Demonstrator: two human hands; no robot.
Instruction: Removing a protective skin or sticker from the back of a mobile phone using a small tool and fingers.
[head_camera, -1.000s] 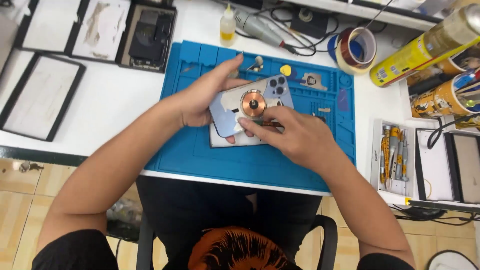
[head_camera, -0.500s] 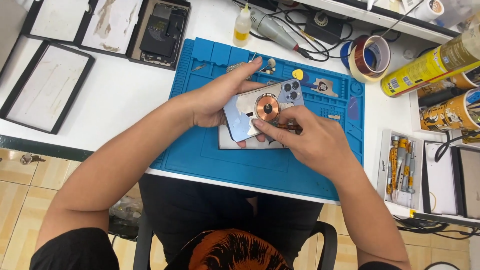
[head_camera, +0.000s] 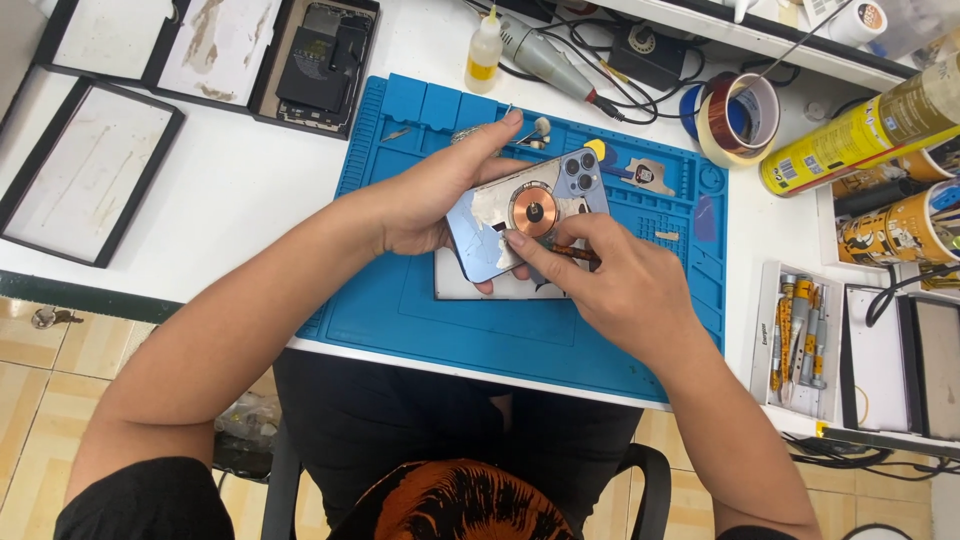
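Note:
My left hand (head_camera: 432, 196) grips a blue phone back panel (head_camera: 485, 238) from its left side, tilted up off the blue work mat (head_camera: 400, 300). A round copper coil (head_camera: 534, 210) sits in the panel's middle, with the camera cluster (head_camera: 578, 172) at its upper right. My right hand (head_camera: 612, 285) rests on the panel's lower right and is shut on a thin tool with a brown handle (head_camera: 572, 252), its tip by the coil. A flat white plate (head_camera: 450, 285) lies on the mat under the panel.
Dark-framed screens (head_camera: 88, 170) and an opened phone body (head_camera: 322, 62) lie at the upper left. A small glue bottle (head_camera: 484, 50), cables, a tape roll (head_camera: 740, 118), yellow spray cans (head_camera: 860, 130) and a tray of screwdrivers (head_camera: 795, 340) stand at the back and right.
Both hands stay on the panel; my right thumb and the tool have shifted slightly toward the coil. My head has moved closer, so the view has slid a little.

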